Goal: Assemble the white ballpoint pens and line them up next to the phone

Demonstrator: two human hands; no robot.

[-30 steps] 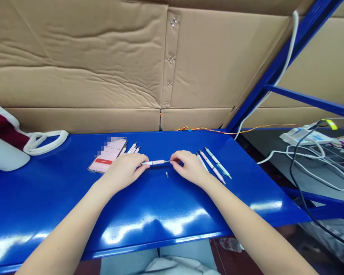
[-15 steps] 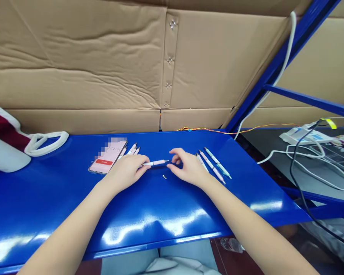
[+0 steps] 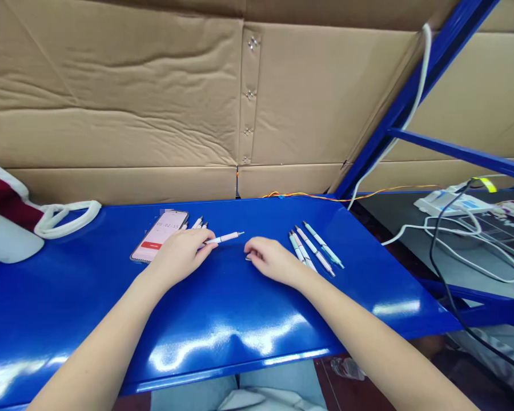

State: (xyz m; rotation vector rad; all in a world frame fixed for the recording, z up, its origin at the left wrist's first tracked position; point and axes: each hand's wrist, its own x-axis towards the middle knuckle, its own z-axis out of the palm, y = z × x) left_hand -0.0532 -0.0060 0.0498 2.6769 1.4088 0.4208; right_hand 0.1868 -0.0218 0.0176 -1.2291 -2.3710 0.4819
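My left hand is closed around a pale pink and white pen. The pen points right, and a thin bare refill end sticks out of its front, with no cone over it. My right hand is low over the table with thumb and forefinger pinched on a small metallic pen tip, mostly covered by the fingers. Several pens in pink, white and green lie side by side just right of my right hand. Beyond my left hand are several more pens, partly hidden behind it.
A phone with a running timer lies beside my left hand on the blue table. A white cylinder and a white-trimmed dark red item are at far left. Cables and a blue frame stand right.
My right hand has come down and closed on the small metal tip that lay on the table. My left hand, with the pen, has shifted slightly left.
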